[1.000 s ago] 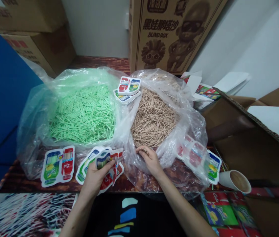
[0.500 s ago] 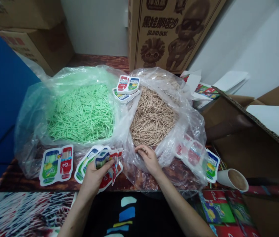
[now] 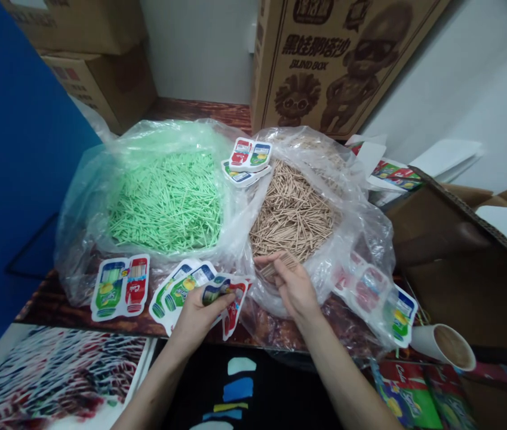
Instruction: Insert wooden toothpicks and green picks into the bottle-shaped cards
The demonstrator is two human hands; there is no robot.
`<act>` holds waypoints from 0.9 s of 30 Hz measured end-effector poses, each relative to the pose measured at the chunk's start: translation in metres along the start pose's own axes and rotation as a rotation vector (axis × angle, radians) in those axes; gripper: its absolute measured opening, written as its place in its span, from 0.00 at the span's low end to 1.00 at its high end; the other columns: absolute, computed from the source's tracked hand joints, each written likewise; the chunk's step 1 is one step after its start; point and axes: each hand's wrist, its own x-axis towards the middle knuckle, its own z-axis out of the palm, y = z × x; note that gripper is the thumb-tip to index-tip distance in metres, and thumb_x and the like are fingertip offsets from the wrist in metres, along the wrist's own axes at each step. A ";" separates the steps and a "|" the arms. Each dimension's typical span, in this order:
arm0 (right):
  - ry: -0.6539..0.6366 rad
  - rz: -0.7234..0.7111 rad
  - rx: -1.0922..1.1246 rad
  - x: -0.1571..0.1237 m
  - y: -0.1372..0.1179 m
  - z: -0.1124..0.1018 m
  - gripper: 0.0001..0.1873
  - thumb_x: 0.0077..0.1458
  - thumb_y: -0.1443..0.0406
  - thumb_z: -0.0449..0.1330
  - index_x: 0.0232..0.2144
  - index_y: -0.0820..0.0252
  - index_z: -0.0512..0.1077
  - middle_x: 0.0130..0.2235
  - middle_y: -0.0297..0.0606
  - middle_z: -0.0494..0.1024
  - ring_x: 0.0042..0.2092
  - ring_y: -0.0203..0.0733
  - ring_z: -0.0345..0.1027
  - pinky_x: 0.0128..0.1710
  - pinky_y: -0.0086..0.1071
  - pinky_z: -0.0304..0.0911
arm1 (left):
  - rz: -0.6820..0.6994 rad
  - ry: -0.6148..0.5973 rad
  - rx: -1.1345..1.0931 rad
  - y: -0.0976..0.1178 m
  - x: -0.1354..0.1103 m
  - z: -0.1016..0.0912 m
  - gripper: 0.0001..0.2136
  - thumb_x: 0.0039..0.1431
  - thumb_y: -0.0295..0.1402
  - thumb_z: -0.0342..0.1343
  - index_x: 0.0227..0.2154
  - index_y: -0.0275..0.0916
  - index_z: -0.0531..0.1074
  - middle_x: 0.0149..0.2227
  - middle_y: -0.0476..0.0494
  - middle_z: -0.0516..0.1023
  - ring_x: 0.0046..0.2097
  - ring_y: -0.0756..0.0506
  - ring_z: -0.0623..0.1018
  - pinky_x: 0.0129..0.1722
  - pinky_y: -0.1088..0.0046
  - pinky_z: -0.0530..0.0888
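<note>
My left hand (image 3: 197, 313) grips a printed bottle-shaped card packet (image 3: 224, 292) at the table's near edge, on top of a fanned pile of similar packets (image 3: 177, 289). My right hand (image 3: 291, 283) is closed on a small bundle of tan wooden sticks (image 3: 275, 266), lifted just over the near rim of the clear bag of tan sticks (image 3: 291, 212). To the left lies a clear bag of green sticks (image 3: 168, 203).
A filled packet (image 3: 121, 286) lies at the left. More packets (image 3: 248, 161) rest between the bags, others under plastic (image 3: 378, 295) at the right. A paper cup (image 3: 445, 346) lies on its side. Cardboard boxes (image 3: 338, 60) stand behind; an open carton (image 3: 468, 239) is right.
My right hand has come up out of the tan pile with a pinch of sticks. My left hand keeps its packet. The view shifted a little to the left.
</note>
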 end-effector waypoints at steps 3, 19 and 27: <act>-0.094 0.156 0.304 0.005 -0.026 0.020 0.03 0.57 0.63 0.58 0.34 0.55 0.70 0.42 0.37 0.81 0.48 0.44 0.74 0.56 0.45 0.62 | 0.025 -0.026 0.025 -0.005 0.001 0.001 0.09 0.46 0.38 0.64 0.26 0.36 0.79 0.24 0.50 0.77 0.27 0.48 0.74 0.30 0.74 0.70; -0.262 0.365 0.375 0.004 -0.045 0.053 0.01 0.56 0.68 0.59 0.32 0.59 0.71 0.35 0.40 0.83 0.43 0.45 0.77 0.48 0.42 0.69 | 0.079 -0.013 0.051 -0.013 0.004 -0.004 0.08 0.47 0.35 0.64 0.26 0.35 0.75 0.24 0.52 0.75 0.27 0.51 0.70 0.28 0.78 0.68; -0.284 0.370 0.258 0.000 -0.038 0.059 0.04 0.54 0.65 0.62 0.31 0.60 0.71 0.35 0.40 0.82 0.42 0.45 0.76 0.51 0.43 0.65 | 0.051 -0.037 -0.043 -0.013 0.002 -0.007 0.09 0.46 0.35 0.65 0.28 0.35 0.76 0.26 0.49 0.79 0.28 0.49 0.74 0.31 0.75 0.72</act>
